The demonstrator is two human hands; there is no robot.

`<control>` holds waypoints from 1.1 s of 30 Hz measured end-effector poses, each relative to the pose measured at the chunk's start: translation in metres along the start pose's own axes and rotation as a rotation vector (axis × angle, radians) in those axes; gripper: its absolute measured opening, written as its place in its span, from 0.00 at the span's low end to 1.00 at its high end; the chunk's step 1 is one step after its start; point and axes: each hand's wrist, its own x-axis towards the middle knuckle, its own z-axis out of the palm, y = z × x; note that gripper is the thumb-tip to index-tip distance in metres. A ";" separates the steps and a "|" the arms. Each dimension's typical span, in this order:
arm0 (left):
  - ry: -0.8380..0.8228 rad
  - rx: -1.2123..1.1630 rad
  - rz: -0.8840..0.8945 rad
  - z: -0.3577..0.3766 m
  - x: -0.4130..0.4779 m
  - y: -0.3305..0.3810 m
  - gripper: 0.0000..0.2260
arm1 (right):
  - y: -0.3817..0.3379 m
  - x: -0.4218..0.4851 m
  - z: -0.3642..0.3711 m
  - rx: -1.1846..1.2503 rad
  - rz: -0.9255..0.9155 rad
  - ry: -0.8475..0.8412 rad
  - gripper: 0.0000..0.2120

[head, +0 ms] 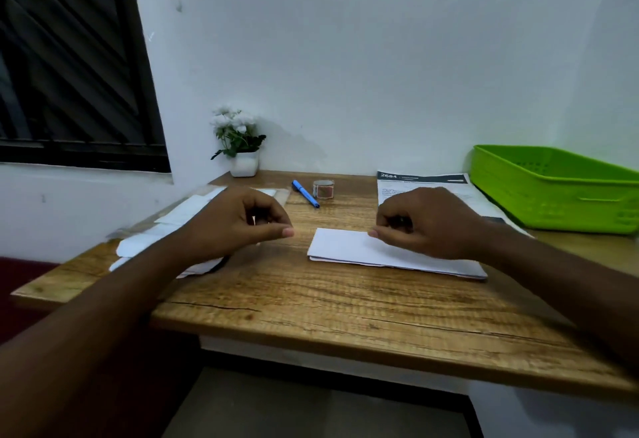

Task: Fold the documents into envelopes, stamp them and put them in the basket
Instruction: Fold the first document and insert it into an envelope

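Observation:
A folded white document [345, 247] lies flat in the middle of the wooden table [311, 306]. My right hand [428, 223] sits on its far right part, fingers curled, thumb tip pinching the paper's far edge. My left hand [238, 219] hovers to the left of the document, loosely curled with nothing in it, above a spread of white envelopes [145, 244]. A stack of printed sheets [422, 183] lies behind my right hand. The green basket [553, 188] stands at the far right. A small roll of stamps [323, 189] sits near the back.
A blue pen [305, 193] lies beside the stamp roll. A white pot of white flowers [242, 147] stands against the wall at the back left. The table's front edge runs close to me, and a dark window fills the upper left.

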 end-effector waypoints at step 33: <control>0.494 0.090 -0.256 -0.080 -0.076 -0.069 0.07 | -0.156 0.136 0.077 -0.034 -0.544 0.312 0.06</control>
